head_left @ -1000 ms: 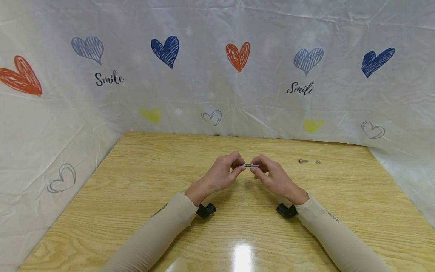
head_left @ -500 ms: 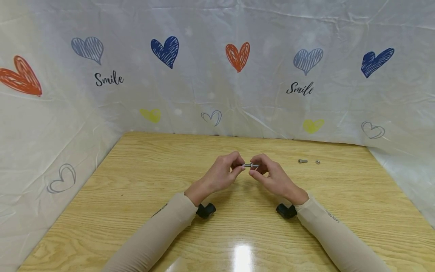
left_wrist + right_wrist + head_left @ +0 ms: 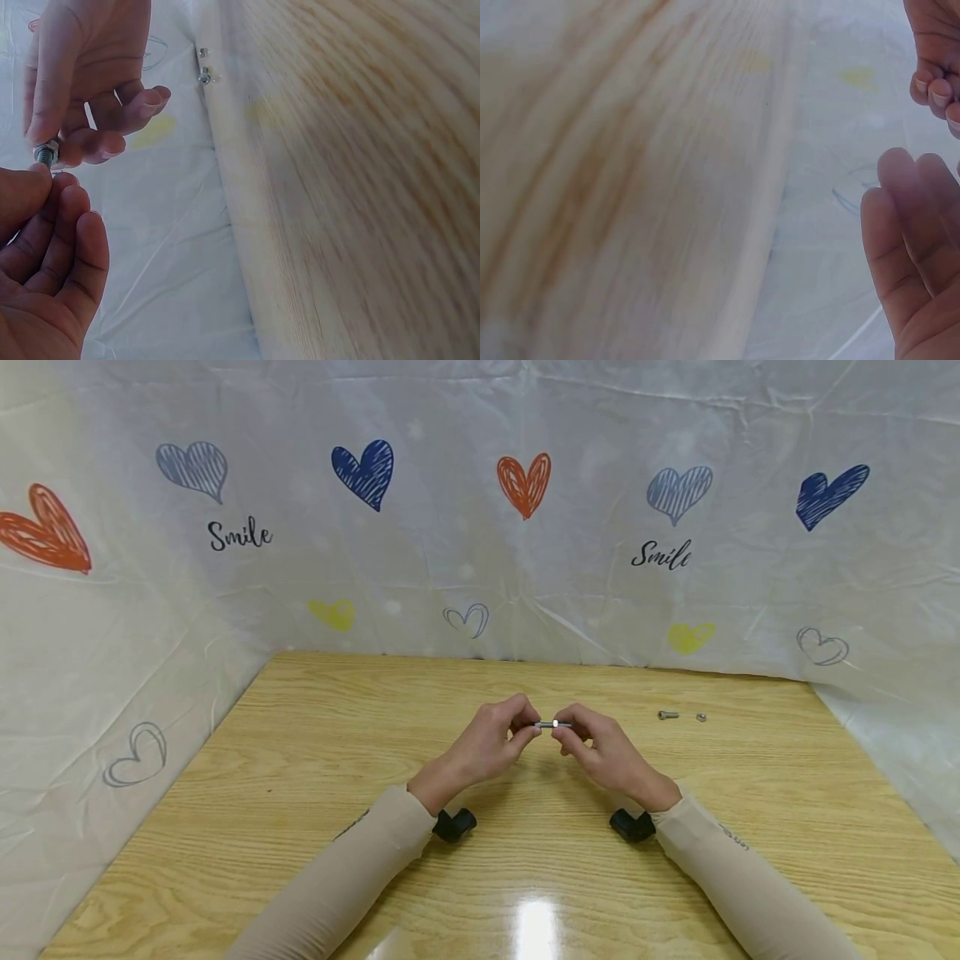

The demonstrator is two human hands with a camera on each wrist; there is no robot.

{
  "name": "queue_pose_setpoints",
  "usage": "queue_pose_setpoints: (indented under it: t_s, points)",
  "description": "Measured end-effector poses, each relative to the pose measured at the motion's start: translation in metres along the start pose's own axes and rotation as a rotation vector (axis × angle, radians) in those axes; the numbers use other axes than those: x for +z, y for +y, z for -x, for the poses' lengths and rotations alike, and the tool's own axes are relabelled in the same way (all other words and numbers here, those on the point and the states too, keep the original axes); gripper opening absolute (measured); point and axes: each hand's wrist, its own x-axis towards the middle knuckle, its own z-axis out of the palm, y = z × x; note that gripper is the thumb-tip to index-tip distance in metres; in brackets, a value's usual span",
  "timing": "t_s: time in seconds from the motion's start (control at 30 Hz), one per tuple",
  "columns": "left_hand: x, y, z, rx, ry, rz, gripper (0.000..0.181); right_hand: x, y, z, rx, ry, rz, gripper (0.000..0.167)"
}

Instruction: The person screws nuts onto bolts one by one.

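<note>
My left hand [image 3: 491,745] pinches one end of a silvery bolt [image 3: 545,724], held level above the table. A hex nut [image 3: 555,723] sits around its threaded shaft, and the thumb and index finger of my right hand [image 3: 606,750] pinch it. In the left wrist view, the nut [image 3: 48,148] shows at the right fingertips, with the bolt's thread [image 3: 45,158] running down into the left fingers. The left fingers hide that end of the bolt. In the right wrist view, both hands appear at the right edge, while bolt and nut are out of sight.
A second, shorter socket-head bolt [image 3: 668,715] lies on the wooden table [image 3: 337,727] to the right of my hands, beside a loose nut [image 3: 701,717]. A pale sheet printed with hearts [image 3: 525,485] hangs behind the table and along its sides.
Half a second ago the right thumb stood apart from the nut; now it has come back up against it. The left hand and the bolt stay in place.
</note>
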Motion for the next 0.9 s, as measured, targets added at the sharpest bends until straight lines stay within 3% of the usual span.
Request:
queue_pose_setpoints:
  t_s: [0.33, 0.53, 0.67, 0.9]
  points:
    - [-0.0002, 0.0006, 0.0003, 0.011, -0.001, 0.003, 0.006, -0.0008, -0.0013, 0.0010, 0.033, -0.009, 0.012, 0.015]
    - [-0.0003, -0.0002, 0.0008, 0.000, -0.006, 0.001, 0.006, -0.0010, 0.0002, 0.0009, -0.030, -0.001, -0.010, 0.024]
    - [0.0000, -0.0004, 0.0008, 0.004, -0.004, -0.001, 0.006, -0.0011, 0.0004, 0.0002, -0.062, 0.002, -0.019, 0.020]
    - [0.0003, 0.0007, 0.0007, 0.005, -0.001, 0.002, 0.006, -0.0009, -0.0013, 0.0002, -0.027, -0.006, -0.002, 0.009]
